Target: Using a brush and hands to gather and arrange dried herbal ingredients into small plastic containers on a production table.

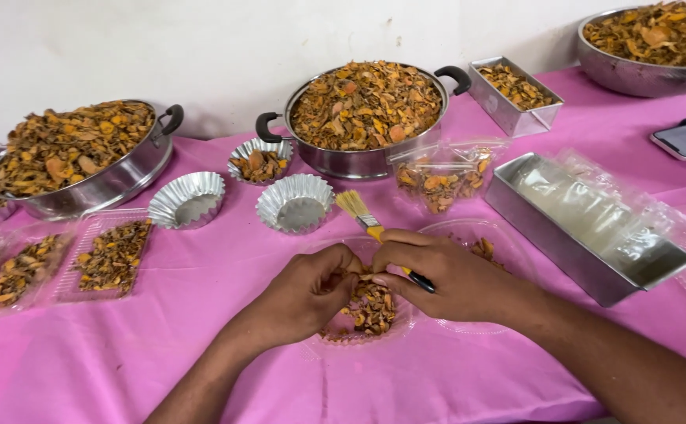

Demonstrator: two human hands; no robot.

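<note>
Right hand [449, 276]: curled around a small paintbrush [368, 219], thumb and fingers pinching its yellow-and-black handle, bristles pointing up and away toward the pots.
Left hand [311, 289]: fingers bunched, pinching dried orange-brown slices, probably turmeric [370, 308], right against the other hand.
Clear plastic tray [343, 338]: sits under both hands near the table's front edge, holding that small heap.
Spill risk: the tray looks light and flimsy; a push from either wrist could tip it and scatter slices over the pink cloth [162, 345].
Brush risk: the loose pinch could let it slip into the heap.
Further out: two empty fluted foil cups [296, 202] and a filled clear bag [441, 180] stand just behind; a wide sweep of the brush could knock them.
Back edge: the full two-handled pot [366, 118] stands well apart from the hands.
</note>
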